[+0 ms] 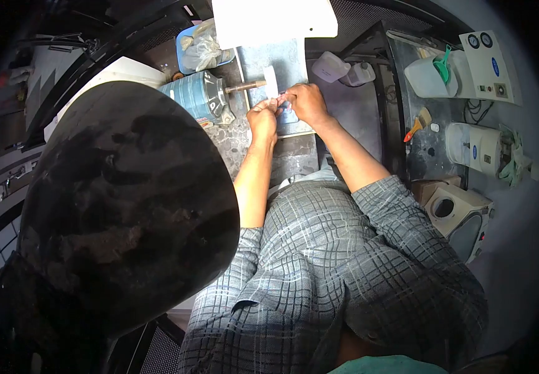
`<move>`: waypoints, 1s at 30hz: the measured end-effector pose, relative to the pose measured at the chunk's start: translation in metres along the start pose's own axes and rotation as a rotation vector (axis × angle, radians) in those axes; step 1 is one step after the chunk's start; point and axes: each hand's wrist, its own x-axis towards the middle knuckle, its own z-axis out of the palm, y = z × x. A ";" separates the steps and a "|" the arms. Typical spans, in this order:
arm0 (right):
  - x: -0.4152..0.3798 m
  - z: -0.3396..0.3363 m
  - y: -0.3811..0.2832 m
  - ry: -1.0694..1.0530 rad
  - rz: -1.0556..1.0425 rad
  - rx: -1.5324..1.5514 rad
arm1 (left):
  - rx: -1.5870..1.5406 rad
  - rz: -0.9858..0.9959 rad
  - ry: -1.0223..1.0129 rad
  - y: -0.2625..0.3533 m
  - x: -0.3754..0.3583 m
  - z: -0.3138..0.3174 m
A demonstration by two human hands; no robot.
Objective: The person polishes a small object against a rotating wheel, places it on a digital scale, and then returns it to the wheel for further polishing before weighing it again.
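A white buffing wheel sits on the end of a brown shaft that comes out of a blue motor. Just below the wheel, my left hand and my right hand meet with fingertips pinched. Between them is a small pink piece, mostly covered by the fingers, so its kind is hard to make out. It is close to the wheel's lower edge; whether it touches cannot be seen. Both hands are over a grey-blue tray with pale rims.
A large dark rounded cover fills the left foreground. A blue bin with plastic bags stands behind the motor. Under a bright white panel lies the tray's far end. Plastic jugs, a brush and white machines are on the right.
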 end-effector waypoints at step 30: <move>-0.021 0.020 -0.024 0.172 -0.106 0.009 | 0.003 0.026 0.019 0.003 0.012 -0.013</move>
